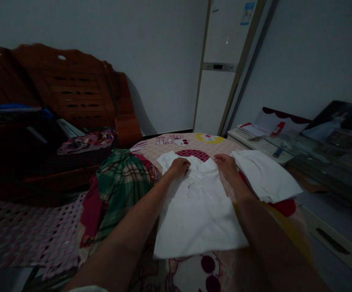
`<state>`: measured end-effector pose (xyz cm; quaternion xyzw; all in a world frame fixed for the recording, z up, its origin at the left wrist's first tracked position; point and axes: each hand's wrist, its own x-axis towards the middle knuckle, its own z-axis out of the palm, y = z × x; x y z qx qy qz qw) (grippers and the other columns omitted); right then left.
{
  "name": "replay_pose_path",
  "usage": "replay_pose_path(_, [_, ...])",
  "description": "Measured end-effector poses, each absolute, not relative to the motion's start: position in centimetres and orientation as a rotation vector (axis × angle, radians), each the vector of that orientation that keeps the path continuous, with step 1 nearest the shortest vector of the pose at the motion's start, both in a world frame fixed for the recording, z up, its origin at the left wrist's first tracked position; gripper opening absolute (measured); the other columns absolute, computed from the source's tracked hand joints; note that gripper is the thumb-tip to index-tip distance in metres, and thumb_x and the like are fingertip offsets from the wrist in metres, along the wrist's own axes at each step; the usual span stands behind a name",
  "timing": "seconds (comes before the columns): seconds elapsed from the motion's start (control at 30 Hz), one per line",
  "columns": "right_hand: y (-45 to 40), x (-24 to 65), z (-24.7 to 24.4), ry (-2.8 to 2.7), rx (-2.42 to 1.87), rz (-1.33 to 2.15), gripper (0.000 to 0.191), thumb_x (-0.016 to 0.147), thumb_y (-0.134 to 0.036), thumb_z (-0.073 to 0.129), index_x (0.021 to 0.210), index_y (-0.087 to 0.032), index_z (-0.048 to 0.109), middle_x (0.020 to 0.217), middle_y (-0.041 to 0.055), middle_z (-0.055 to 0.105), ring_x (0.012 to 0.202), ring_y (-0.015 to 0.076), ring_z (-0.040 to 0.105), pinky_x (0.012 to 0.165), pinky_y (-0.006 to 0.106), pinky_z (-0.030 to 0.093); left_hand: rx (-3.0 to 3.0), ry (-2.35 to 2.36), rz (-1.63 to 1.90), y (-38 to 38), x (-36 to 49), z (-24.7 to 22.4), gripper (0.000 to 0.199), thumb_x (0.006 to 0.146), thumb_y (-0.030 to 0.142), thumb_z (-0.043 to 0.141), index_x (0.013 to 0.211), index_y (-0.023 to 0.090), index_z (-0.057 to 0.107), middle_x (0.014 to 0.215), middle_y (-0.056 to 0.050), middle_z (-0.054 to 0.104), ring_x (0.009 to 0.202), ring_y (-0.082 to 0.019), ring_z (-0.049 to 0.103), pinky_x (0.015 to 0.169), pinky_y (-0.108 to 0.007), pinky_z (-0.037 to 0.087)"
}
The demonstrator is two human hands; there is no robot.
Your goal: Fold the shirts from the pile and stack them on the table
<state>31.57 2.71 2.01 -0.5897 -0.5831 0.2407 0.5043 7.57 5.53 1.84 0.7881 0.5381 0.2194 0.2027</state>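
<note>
A white garment (198,219) lies spread on the patterned cloth of a round table (151,148), its narrower part away from me. My left hand (180,167) rests on the upper left part of the garment, fingers curled onto the fabric. At the upper right edge, my right hand (226,165) touches the garment with its fingertips; the thumb side is partly hidden. A second white folded garment (265,176) lies to the right of my right hand. On the left of the table is a green plaid garment (124,178) with dark red cloth under it.
A wooden bench (78,89) with clothes stands at the back left. A woven pink chair (42,231) is at the near left. On the right are a glass-topped cabinet (309,158) and papers (251,130); a white upright unit (215,93) stands behind.
</note>
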Motion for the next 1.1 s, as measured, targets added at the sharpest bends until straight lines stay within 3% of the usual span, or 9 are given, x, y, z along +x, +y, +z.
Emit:
replay_pose_path(0.07, [3.7, 31.7, 1.1, -1.461, -1.436, 0.514, 0.035, 0.071, -0.031, 0.060, 0.099, -0.014, 0.072, 0.090, 0.0092, 0.075, 0.084, 0.0225, 0.070, 0.079, 0.034, 0.054, 2.127, 1.410, 0.714, 5.9, 7.4, 0.6, 0.022, 0.082, 0.019, 0.051, 0.081, 0.015, 0.073, 0.076, -0.004, 0.072, 0.072, -0.014, 0.063, 0.068, -0.023, 0.045])
replay_pose_path(0.2, [4.2, 31.4, -0.7, -1.563, -1.538, 0.403, 0.036, 0.071, -0.030, 0.062, 0.103, -0.017, 0.072, 0.100, 0.0102, 0.075, 0.092, 0.0247, 0.068, 0.087, 0.038, 0.052, 2.016, 1.240, 0.772, 5.9, 7.1, -0.5, 0.039, 0.087, 0.039, 0.048, 0.059, 0.015, 0.061, 0.053, -0.001, 0.058, 0.052, -0.011, 0.050, 0.054, -0.023, 0.036])
replay_pose_path(0.3, [4.0, 31.3, -1.5, -1.635, -1.553, 0.344, 0.027, 0.071, -0.028, 0.061, 0.093, -0.019, 0.074, 0.095, 0.0075, 0.075, 0.089, 0.0240, 0.067, 0.086, 0.038, 0.051, 2.006, 1.168, 0.736, 5.7, 7.3, -0.3, 0.030, 0.076, 0.036, 0.061, 0.055, 0.016, 0.054, 0.047, 0.003, 0.051, 0.048, -0.009, 0.044, 0.050, -0.022, 0.030])
replay_pose_path(0.4, [3.8, 31.5, -1.7, -1.596, -1.507, 0.374, 0.022, 0.071, -0.027, 0.059, 0.086, -0.020, 0.074, 0.086, 0.0039, 0.075, 0.080, 0.0213, 0.067, 0.080, 0.035, 0.052, 1.959, 1.135, 0.759, 5.5, 7.6, 0.0, 0.025, 0.072, 0.031, 0.061, 0.054, 0.016, 0.051, 0.046, 0.004, 0.049, 0.047, -0.008, 0.042, 0.048, -0.021, 0.028])
replay_pose_path(0.57, [3.4, 31.7, -1.3, -1.519, -1.344, 0.546, 0.028, 0.067, -0.022, 0.057, 0.090, -0.019, 0.074, 0.090, 0.0037, 0.075, 0.087, 0.0214, 0.067, 0.082, 0.034, 0.053, 1.888, 1.141, 0.851, 5.4, 7.9, 0.8, 0.020, 0.073, 0.029, 0.059, 0.060, 0.015, 0.056, 0.051, 0.004, 0.051, 0.049, -0.008, 0.044, 0.049, -0.019, 0.031])
replay_pose_path(0.77, [2.1, 30.7, 0.6, -1.780, -1.095, 0.690, 0.050, 0.060, -0.012, 0.054, 0.106, -0.021, 0.073, 0.112, 0.0042, 0.071, 0.107, 0.0220, 0.063, 0.096, 0.035, 0.047, 1.987, 0.839, 0.843, 4.0, 9.8, 2.7, 0.020, 0.077, 0.032, 0.061, 0.071, 0.014, 0.060, 0.059, 0.003, 0.054, 0.055, -0.008, 0.046, 0.054, -0.019, 0.034])
replay_pose_path(0.9, [1.4, 30.4, 1.6, -1.856, -1.123, 0.792, 0.034, 0.064, -0.016, 0.056, 0.091, -0.019, 0.076, 0.091, 0.0023, 0.074, 0.087, 0.0215, 0.066, 0.082, 0.032, 0.051, 1.965, 0.687, 0.717, 3.7, 10.0, 3.0, 0.024, 0.082, 0.035, 0.058, 0.081, 0.012, 0.066, 0.067, 0.000, 0.061, 0.061, -0.010, 0.053, 0.057, -0.020, 0.040])
replay_pose_path(1.0, [1.0, 31.0, 2.3, -1.811, -1.210, 0.906, 0.023, 0.067, -0.021, 0.056, 0.080, -0.017, 0.075, 0.074, 0.0006, 0.071, 0.074, 0.0197, 0.064, 0.069, 0.028, 0.050, 2.011, 0.905, 0.809, 4.8, 8.6, 2.8, 0.021, 0.084, 0.028, 0.055, 0.085, 0.012, 0.069, 0.076, -0.004, 0.068, 0.069, -0.013, 0.060, 0.065, -0.022, 0.046])
replay_pose_path(1.1, [0.7, 31.9, 3.2, -1.836, -1.221, 0.988, 0.019, 0.068, -0.023, 0.056, 0.071, -0.017, 0.074, 0.070, -0.0001, 0.070, 0.071, 0.0179, 0.062, 0.066, 0.026, 0.049, 2.121, 1.217, 0.894, 6.0, 7.0, 2.4, 0.019, 0.081, 0.016, 0.054, 0.090, 0.015, 0.071, 0.092, -0.005, 0.073, 0.084, -0.016, 0.065, 0.077, -0.024, 0.049])
